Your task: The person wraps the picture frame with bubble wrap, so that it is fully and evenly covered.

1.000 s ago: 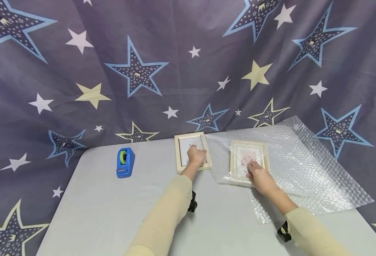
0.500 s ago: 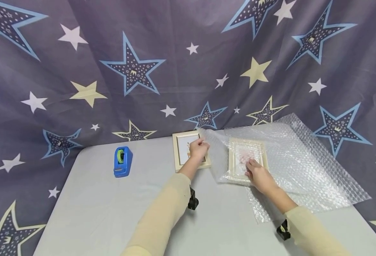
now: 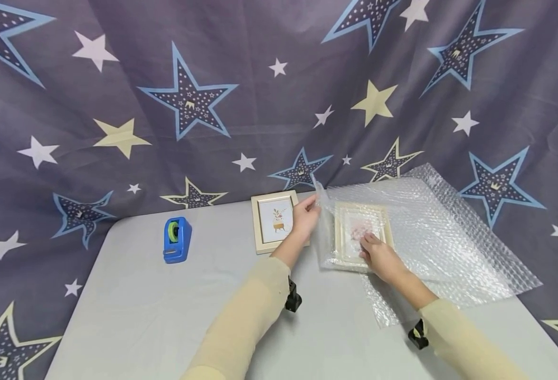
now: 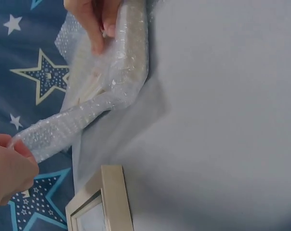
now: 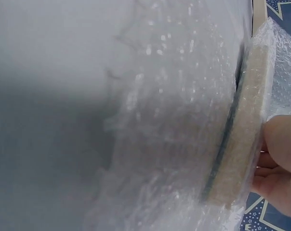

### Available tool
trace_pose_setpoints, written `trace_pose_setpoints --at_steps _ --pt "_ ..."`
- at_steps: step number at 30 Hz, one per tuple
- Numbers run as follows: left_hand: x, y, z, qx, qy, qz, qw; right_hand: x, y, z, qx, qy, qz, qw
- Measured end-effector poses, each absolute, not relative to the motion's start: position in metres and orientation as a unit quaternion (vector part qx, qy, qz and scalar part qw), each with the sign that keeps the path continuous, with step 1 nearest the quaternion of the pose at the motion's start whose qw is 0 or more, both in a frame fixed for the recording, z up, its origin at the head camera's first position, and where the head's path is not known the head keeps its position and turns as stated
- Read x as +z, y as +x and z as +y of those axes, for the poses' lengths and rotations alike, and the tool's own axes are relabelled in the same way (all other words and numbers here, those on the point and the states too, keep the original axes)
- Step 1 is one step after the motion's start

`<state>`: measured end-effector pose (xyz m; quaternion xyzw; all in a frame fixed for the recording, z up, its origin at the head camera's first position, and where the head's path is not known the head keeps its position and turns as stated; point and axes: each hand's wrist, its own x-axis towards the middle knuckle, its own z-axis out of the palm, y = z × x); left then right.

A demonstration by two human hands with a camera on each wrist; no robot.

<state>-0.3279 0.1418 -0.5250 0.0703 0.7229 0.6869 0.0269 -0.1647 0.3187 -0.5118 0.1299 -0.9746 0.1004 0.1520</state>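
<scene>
Worktop: light grey, far left corner rounded. Directly on top: blue tape dispenser at left, picture frame near middle, bubble wrap at right.

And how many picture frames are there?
2 that I can see: a bare frame beside the left hand, and a wrapped frame under bubble wrap at the right hand. Another could be hidden beneath the wrapped one.

The left grip holds bubble wrap covering a frame.
</scene>
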Motion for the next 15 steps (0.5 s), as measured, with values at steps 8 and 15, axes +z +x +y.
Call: trace_pose_setpoints --at_steps 8,15 --pt "-0.460 -0.285 0.147 0.677 0.036 0.735 0.028 -0.510 -0.165 0.318 0.108 0.138 -0.971 0.160" --pt "-0.460 -0.282 0.145 0.691 0.024 0.720 0.055 -0.510 -0.164 0.317 0.112 0.131 -0.973 0.151"
